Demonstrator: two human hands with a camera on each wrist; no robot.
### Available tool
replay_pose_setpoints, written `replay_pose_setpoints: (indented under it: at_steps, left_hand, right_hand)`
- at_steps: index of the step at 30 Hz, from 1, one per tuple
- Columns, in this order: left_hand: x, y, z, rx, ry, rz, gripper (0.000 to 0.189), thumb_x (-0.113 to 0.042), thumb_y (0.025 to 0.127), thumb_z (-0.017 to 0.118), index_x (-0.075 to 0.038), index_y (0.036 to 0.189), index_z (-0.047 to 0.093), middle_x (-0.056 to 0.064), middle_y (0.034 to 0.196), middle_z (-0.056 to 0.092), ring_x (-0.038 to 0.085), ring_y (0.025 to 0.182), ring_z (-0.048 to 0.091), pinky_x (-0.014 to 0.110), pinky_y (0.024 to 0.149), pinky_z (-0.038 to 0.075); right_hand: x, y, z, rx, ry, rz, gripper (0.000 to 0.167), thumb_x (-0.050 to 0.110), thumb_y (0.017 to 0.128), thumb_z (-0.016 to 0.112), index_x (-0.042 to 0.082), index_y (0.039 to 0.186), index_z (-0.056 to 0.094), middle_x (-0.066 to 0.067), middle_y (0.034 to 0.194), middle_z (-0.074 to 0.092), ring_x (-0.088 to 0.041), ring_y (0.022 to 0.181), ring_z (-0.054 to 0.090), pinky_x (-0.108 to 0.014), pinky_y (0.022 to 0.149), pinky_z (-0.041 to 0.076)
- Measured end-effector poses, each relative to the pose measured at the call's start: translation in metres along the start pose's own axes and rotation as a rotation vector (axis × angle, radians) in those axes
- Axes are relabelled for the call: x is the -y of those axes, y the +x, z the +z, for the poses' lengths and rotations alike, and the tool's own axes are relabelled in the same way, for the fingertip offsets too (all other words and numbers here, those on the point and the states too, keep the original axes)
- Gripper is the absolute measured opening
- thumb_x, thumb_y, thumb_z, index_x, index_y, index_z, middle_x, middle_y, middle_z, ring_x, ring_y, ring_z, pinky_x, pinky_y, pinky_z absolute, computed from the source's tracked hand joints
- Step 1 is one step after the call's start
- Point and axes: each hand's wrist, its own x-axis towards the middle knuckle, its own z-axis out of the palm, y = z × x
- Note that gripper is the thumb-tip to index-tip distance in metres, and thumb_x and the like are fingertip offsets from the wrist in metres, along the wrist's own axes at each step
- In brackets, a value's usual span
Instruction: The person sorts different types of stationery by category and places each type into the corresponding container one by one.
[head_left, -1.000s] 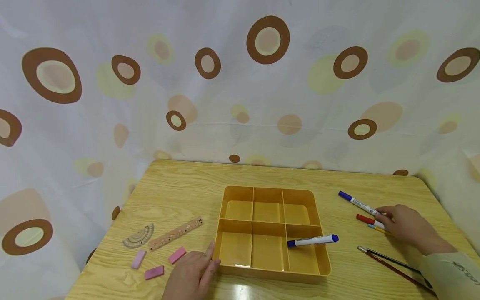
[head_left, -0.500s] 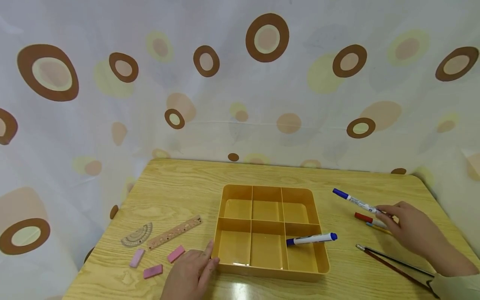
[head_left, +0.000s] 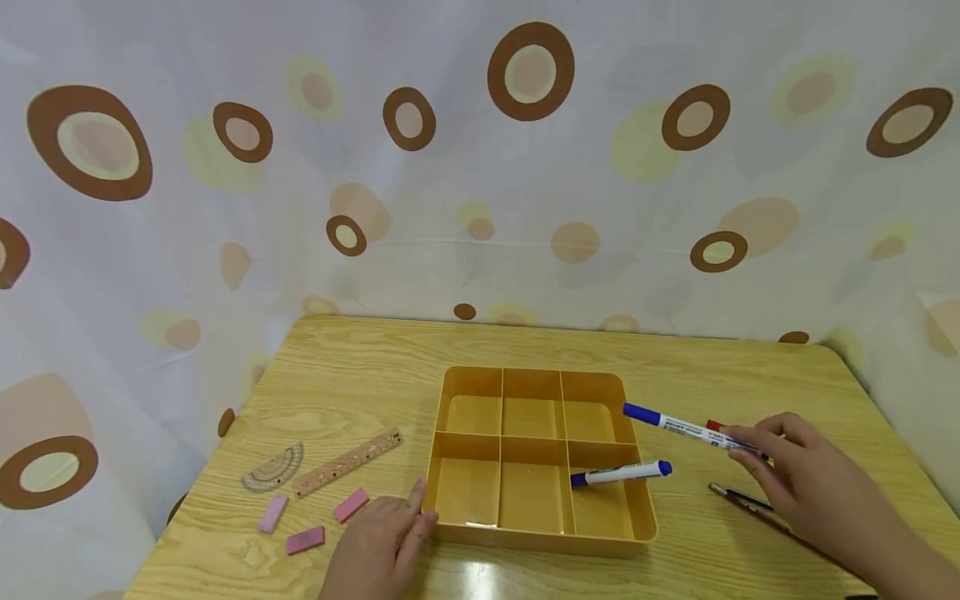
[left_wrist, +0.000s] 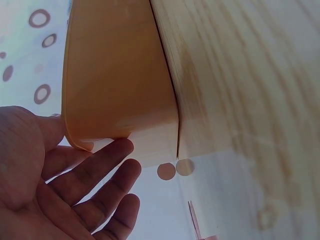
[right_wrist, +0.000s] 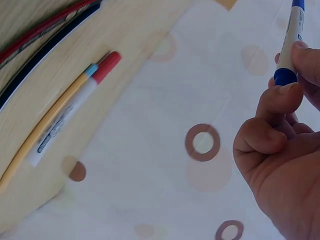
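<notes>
If I judge by what's boxed, it's early days: 1 marker in, 1 in hand, other pcs loose on the desk (head_left: pixel 375 375). Far L: protractor (head_left: pixel 273 468), ruler (head_left: pixel 348 462) & 3 erasers (head_left: pixel 305 541), all outside, prob. left to do. Then L hand (head_left: pixel 378 542), fingers apart, not clamped, touching near-L corner of the orange box (head_left: pixel 540 546), 6 compartments. Only content I see: a white marker (head_left: pixel 621 473), near-R compartment, tilted, blue end up over the R wall. Next, R hand (head_left: pixel 806 475), fingers clamped on a blue-capped marker (head_left: pixel 690 429), held up, cap by the box's R rim. Farthest R: red-capped marker (right_wrist: pixel 75 109) beside yellow pencil (right_wrist: pixel 47 121), plus 2 slim rods (right_wrist: pixel 45 52), none boxed yet.
</notes>
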Motion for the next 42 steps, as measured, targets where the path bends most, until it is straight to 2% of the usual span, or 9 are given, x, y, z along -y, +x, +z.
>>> replay_pose_setpoints:
  at_steps: [5,11,13,17,19,24,27,36,42]
  left_hand:
    - [0.001,0.001,0.0,0.009,-0.002,0.002,0.038,-0.019,0.092,0.078,0.003,0.123,0.073,-0.003,0.087,0.078,0.008,0.079,0.069,0.027,0.072,0.061]
    - [0.001,0.003,-0.002,0.019,-0.008,0.001,0.038,-0.019,0.092,0.078,0.003,0.123,0.074,-0.002,0.088,0.078,0.009,0.08,0.07,0.028,0.073,0.061]
    - [0.0,0.003,-0.002,0.021,-0.012,0.003,0.038,-0.019,0.092,0.078,0.003,0.122,0.074,-0.002,0.088,0.078,0.009,0.08,0.07,0.028,0.073,0.061]
    - [0.0,0.004,-0.003,0.029,-0.016,0.009,0.037,-0.019,0.092,0.078,0.003,0.122,0.074,-0.001,0.088,0.078,0.009,0.08,0.07,0.028,0.073,0.061]
    - [0.001,0.004,-0.004,0.035,-0.016,0.013,0.037,-0.019,0.092,0.078,0.003,0.122,0.074,-0.001,0.088,0.078,0.01,0.08,0.07,0.028,0.073,0.061]
    - [0.002,0.006,-0.003,0.042,-0.023,0.019,0.037,-0.02,0.092,0.078,0.003,0.122,0.074,0.0,0.089,0.079,0.011,0.08,0.07,0.029,0.073,0.061]
    - [0.002,0.007,-0.003,0.041,-0.025,0.023,0.037,-0.019,0.092,0.078,0.003,0.122,0.074,-0.001,0.089,0.079,0.01,0.079,0.07,0.028,0.073,0.061]
    - [0.004,0.002,-0.003,0.033,0.009,0.008,0.039,-0.017,0.09,0.08,0.002,0.123,0.074,0.0,0.089,0.079,0.01,0.08,0.07,0.03,0.072,0.06]
    - [0.009,-0.003,0.0,-0.001,0.012,0.062,0.039,-0.018,0.09,0.08,0.003,0.123,0.073,-0.001,0.088,0.078,0.011,0.08,0.07,0.028,0.071,0.06]
  right_hand:
    - [0.018,-0.008,0.003,-0.02,0.058,-0.083,0.016,0.022,0.098,0.075,0.009,0.106,0.079,0.005,0.096,0.055,0.011,0.066,0.041,-0.007,0.051,0.035]
    - [0.031,-0.015,0.011,-0.022,0.072,-0.139,0.049,0.052,0.106,0.045,0.016,0.108,0.079,0.009,0.099,0.051,0.01,0.068,0.039,-0.006,0.054,0.034]
    - [0.035,-0.018,0.013,0.003,0.068,-0.138,0.051,0.054,0.106,0.041,0.018,0.111,0.078,0.01,0.1,0.05,0.01,0.069,0.036,-0.006,0.054,0.032]
    - [0.045,-0.025,0.016,0.054,0.059,-0.119,0.031,0.044,0.105,0.056,0.023,0.115,0.076,0.013,0.101,0.047,0.011,0.067,0.031,-0.006,0.052,0.027]
    - [0.05,-0.027,0.017,0.064,0.051,-0.122,0.028,0.043,0.105,0.057,0.024,0.116,0.075,0.013,0.102,0.046,0.012,0.067,0.031,-0.006,0.051,0.027]
    - [0.057,-0.028,0.017,0.066,0.008,-0.138,0.055,0.056,0.107,0.031,0.023,0.115,0.075,0.012,0.1,0.044,0.012,0.067,0.031,-0.007,0.05,0.025]
    - [0.058,-0.028,0.016,0.068,-0.008,-0.139,0.062,0.057,0.107,0.025,0.022,0.116,0.076,0.011,0.099,0.044,0.012,0.066,0.028,-0.006,0.05,0.023]
    - [0.063,-0.015,0.024,0.066,-0.002,-0.192,0.058,0.053,0.109,0.021,0.028,0.113,0.073,0.011,0.101,0.046,0.01,0.062,0.021,-0.007,0.047,0.02]
    - [0.069,-0.009,0.029,0.047,0.029,-0.226,0.056,0.05,0.111,0.023,0.025,0.112,0.073,0.01,0.102,0.047,0.011,0.063,0.025,-0.006,0.049,0.022]
